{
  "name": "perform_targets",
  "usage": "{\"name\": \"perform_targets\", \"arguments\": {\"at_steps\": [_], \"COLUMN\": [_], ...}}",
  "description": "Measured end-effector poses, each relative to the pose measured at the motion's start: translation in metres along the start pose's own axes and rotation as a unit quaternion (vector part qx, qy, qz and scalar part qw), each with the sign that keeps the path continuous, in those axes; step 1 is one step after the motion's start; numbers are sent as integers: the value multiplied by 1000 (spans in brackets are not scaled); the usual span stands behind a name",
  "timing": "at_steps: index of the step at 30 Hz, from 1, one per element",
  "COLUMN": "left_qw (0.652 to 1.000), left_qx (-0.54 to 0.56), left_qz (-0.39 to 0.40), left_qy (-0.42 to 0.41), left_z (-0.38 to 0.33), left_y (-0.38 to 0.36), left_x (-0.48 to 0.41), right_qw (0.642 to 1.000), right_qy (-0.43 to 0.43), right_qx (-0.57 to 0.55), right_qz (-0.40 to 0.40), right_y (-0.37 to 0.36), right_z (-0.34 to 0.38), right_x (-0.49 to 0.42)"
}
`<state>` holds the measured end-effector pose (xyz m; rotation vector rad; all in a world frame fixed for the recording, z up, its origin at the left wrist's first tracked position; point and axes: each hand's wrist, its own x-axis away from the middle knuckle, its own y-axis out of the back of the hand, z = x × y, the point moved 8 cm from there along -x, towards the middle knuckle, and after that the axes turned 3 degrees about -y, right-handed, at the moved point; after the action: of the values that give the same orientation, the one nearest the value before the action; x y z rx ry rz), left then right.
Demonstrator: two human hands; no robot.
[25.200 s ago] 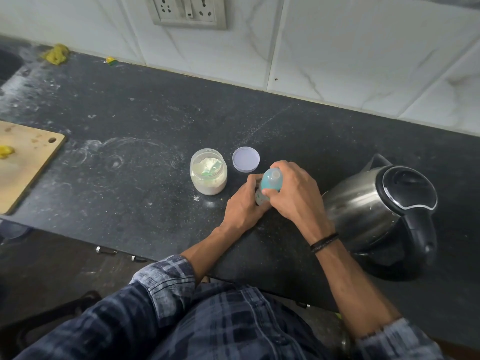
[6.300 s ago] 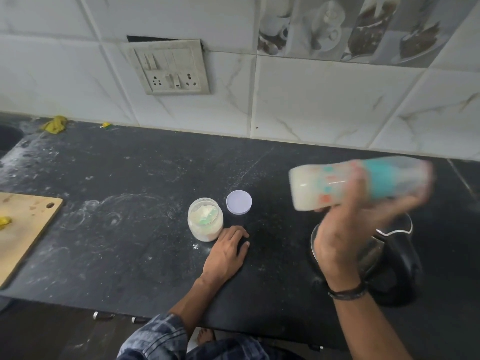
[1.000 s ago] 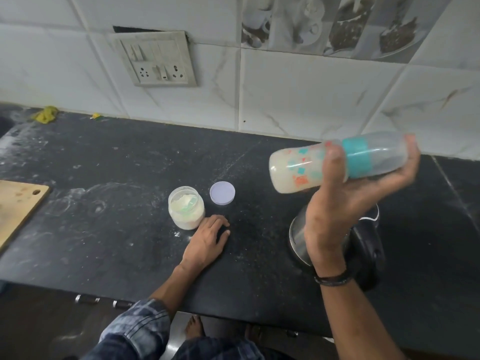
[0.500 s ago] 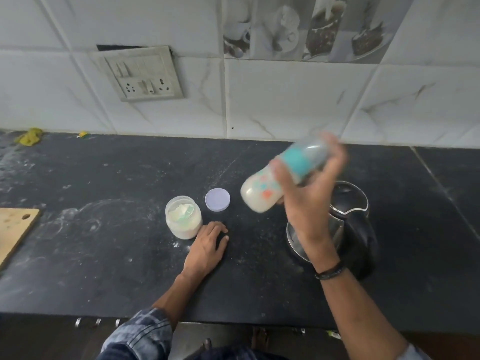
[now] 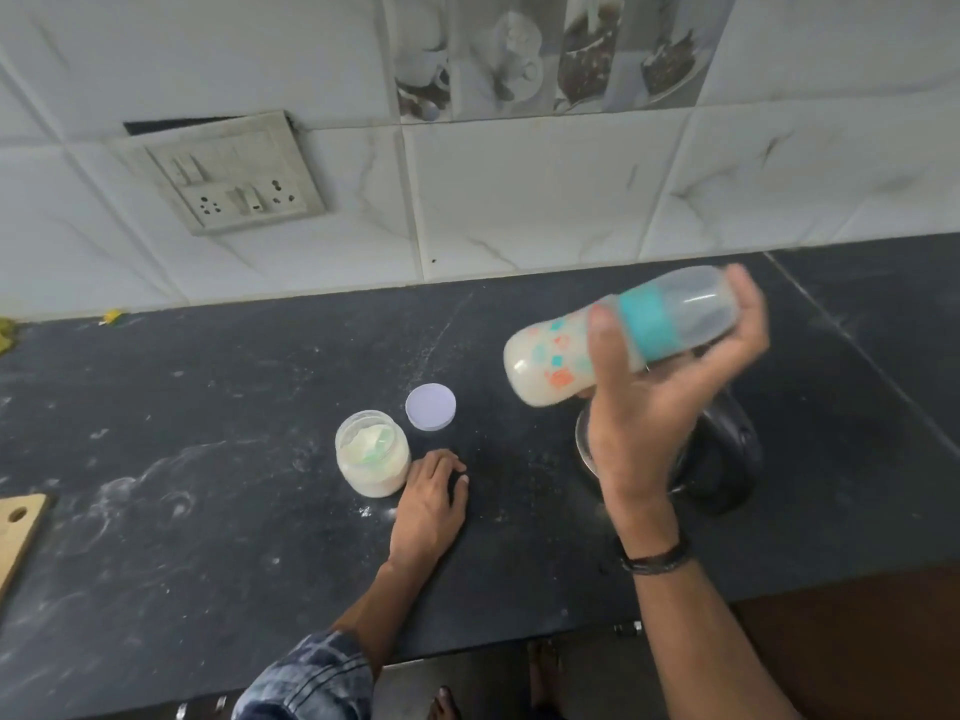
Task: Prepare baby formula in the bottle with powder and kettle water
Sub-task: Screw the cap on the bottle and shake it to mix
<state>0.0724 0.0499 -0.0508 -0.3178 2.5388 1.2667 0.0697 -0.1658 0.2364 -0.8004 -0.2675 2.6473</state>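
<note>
My right hand (image 5: 649, 413) grips the baby bottle (image 5: 561, 358) in the air above the counter, lying nearly sideways with its base to the left. The bottle holds milky liquid, has a teal ring and a clear cap on. Under that hand stands the steel kettle (image 5: 727, 459) with a black handle, mostly hidden. My left hand (image 5: 431, 504) rests flat on the black counter, fingers apart, holding nothing. Just left of it stands the open powder jar (image 5: 371, 459) with a green scoop inside. Its lilac lid (image 5: 430, 407) lies behind it.
A wooden cutting board (image 5: 18, 532) pokes in at the left edge. A switch and socket plate (image 5: 228, 179) hangs on the tiled wall. The black counter (image 5: 208, 485) carries powder smears. Its front edge runs along the bottom, with bare feet below.
The bottle has swung from tilted with its base down back to nearly sideways and moved right. My left hand has stayed put. The camera view has tipped.
</note>
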Motion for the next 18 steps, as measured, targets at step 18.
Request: {"name": "perform_targets", "arguments": {"at_steps": [18], "left_qw": [1000], "left_qx": [-13], "left_qz": [-4], "left_qy": [-17], "left_z": [-4], "left_y": [0], "left_x": [0], "right_qw": [997], "right_qy": [-10], "right_qx": [72], "right_qz": [33], "right_y": [5], "right_z": [-23], "right_x": [22]}}
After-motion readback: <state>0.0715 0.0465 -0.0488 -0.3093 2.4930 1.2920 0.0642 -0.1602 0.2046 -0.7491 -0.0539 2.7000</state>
